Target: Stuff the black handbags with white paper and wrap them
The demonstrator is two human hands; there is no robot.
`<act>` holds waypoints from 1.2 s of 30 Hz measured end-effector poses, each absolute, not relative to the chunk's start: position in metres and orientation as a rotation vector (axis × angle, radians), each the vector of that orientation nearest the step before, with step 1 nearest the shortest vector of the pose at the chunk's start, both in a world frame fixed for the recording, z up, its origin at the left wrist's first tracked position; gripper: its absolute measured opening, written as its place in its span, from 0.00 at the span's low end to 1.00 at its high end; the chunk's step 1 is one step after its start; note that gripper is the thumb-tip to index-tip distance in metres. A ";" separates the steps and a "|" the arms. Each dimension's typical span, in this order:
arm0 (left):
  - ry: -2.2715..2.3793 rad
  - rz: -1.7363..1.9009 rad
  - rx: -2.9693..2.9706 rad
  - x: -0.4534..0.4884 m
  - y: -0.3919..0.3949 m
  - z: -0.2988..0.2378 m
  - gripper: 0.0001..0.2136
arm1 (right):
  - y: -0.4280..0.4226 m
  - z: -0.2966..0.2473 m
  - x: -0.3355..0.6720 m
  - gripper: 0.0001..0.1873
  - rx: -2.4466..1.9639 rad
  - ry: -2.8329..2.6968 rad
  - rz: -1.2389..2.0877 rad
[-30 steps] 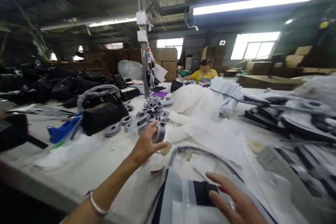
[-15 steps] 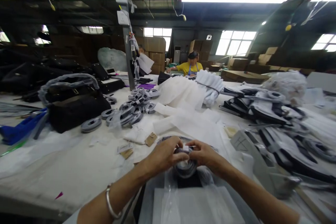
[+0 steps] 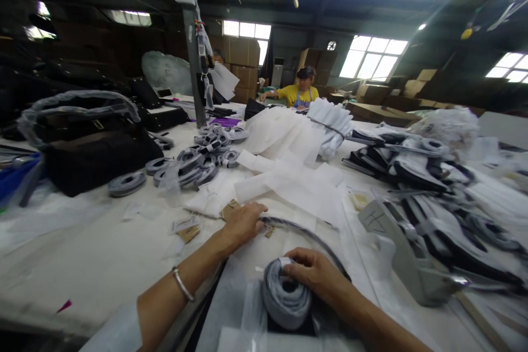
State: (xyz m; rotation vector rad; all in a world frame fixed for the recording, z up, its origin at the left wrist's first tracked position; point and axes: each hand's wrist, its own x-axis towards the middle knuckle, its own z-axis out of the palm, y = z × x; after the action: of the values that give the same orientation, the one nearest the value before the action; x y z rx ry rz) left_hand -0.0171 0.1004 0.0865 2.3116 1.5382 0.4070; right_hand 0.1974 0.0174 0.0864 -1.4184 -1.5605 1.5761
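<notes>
A coiled grey strap (image 3: pixel 280 300), held by a white band, rests on the pale, plastic-covered piece in front of me. My right hand (image 3: pixel 315 272) is closed on the coil's upper right side, thumb and fingers at the white band. Farther forward and left, my left hand (image 3: pixel 243 224) reaches over the dark curved handle (image 3: pixel 307 230), fingers bent down around its left part; the fingertips are partly hidden. A small brown tag (image 3: pixel 269 231) hangs by that handle, close to my left fingertips.
Several grey strap coils (image 3: pixel 192 168) lie piled beyond my left hand. A black bag (image 3: pixel 99 157) stands at left. White sheets (image 3: pixel 289 181) cover the middle. At right are a grey tape dispenser (image 3: pixel 406 253) and black-and-white pieces (image 3: pixel 416 162). A person (image 3: pixel 303 91) in yellow sits across.
My left hand has let go of the strap coil and moved forward and left to the handle. My right hand keeps the coil, which now sits lower in view. The camera view has shifted.
</notes>
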 end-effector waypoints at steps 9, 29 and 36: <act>1.589 0.497 2.248 -0.024 0.102 0.079 0.08 | 0.031 0.100 0.195 0.08 -1.480 -1.988 1.074; 1.273 0.447 2.307 -0.018 0.051 0.077 0.19 | 0.109 0.129 0.162 0.06 -1.486 -2.189 0.661; 1.111 0.422 2.462 -0.015 0.051 0.080 0.08 | 0.139 0.104 0.129 0.21 -1.621 -2.652 0.630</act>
State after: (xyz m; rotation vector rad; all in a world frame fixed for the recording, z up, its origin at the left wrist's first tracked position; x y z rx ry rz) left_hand -0.0154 0.0506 0.0803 2.4621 1.1108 0.4222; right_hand 0.1288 0.1391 0.1036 -1.6206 -2.6518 0.6298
